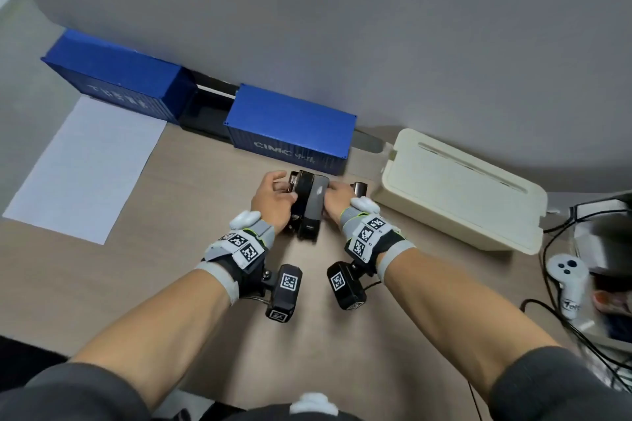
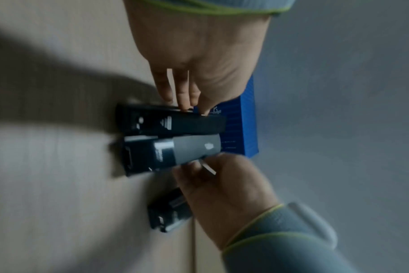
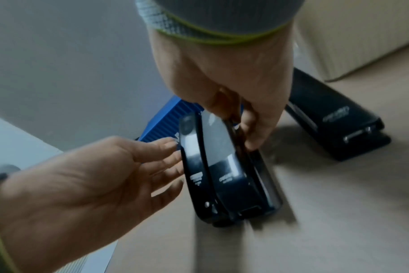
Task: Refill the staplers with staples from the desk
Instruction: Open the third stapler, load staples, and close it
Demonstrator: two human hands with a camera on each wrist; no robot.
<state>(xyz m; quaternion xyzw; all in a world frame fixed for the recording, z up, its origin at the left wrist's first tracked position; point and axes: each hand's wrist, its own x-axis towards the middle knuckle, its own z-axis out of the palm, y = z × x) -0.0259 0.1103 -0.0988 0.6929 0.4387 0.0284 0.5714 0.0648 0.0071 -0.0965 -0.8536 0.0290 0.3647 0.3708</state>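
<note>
Two staplers lie side by side on the desk: a black stapler [image 1: 301, 202] [image 3: 194, 166] on the left and a grey-topped stapler [image 1: 316, 198] [image 2: 189, 147] [image 3: 220, 147] on the right. My left hand [image 1: 284, 188] [image 3: 175, 155] touches the black stapler's left side with straight fingers. My right hand [image 1: 337, 191] [image 3: 245, 129] curls round the front end of the grey-topped stapler. In the left wrist view a thin silver strip [image 2: 208, 168] shows by its fingers; what it is I cannot tell. A third stapler [image 1: 359, 188] [image 3: 334, 118] lies just right of my right hand.
Two blue container-shaped boxes [image 1: 290, 126] [image 1: 119, 79] stand against the wall behind the staplers. A cream box [image 1: 461, 191] sits at the right, and a white paper sheet [image 1: 85, 164] lies at the left. A white controller [image 1: 567, 277] and cables [image 1: 554, 311] lie at the far right.
</note>
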